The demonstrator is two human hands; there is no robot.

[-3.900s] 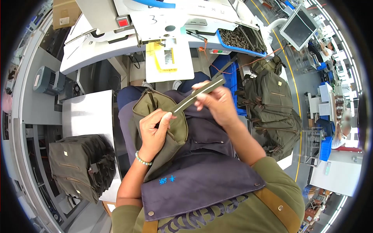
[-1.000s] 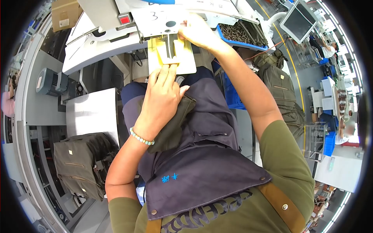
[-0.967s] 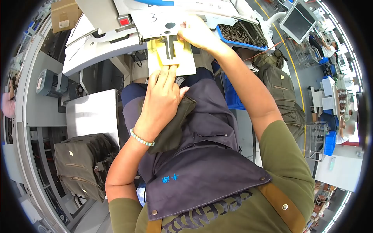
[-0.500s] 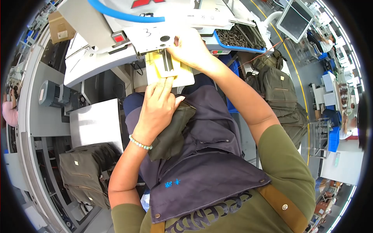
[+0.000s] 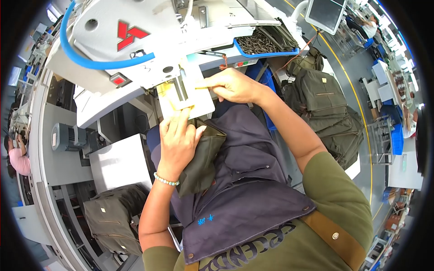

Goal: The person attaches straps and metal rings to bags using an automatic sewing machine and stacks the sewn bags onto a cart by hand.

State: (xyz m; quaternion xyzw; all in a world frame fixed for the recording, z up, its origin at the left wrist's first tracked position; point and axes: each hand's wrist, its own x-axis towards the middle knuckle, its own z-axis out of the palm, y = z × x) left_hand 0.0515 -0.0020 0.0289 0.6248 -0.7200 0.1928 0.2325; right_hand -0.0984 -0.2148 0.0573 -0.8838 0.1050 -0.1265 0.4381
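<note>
My left hand (image 5: 179, 143) lies back up, fingers stretched forward onto the near edge of a yellow and white plate (image 5: 204, 107) under the sewing machine head (image 5: 108, 27). Its thumb is beside an olive fabric bag piece (image 5: 205, 156) on my lap; whether it pinches the cloth is hidden. A dark strip (image 5: 181, 88) shows in the plate's slot. My right hand (image 5: 235, 86) is at the plate's right side, index finger stretched out to it and the other fingers partly bent. Glare washes out the fingertip area.
A blue tray (image 5: 266, 52) of dark metal parts stands behind on the machine table. Olive backpacks are stacked at right (image 5: 323, 95) and lower left (image 5: 110, 217). A motor (image 5: 68, 137) sits at left, near a pale panel (image 5: 120, 162). A screen (image 5: 326, 16) stands at upper right.
My right hand has moved from under the machine head back to the plate's right side. My left hand stays at the plate's near edge. The camera view has shifted.
</note>
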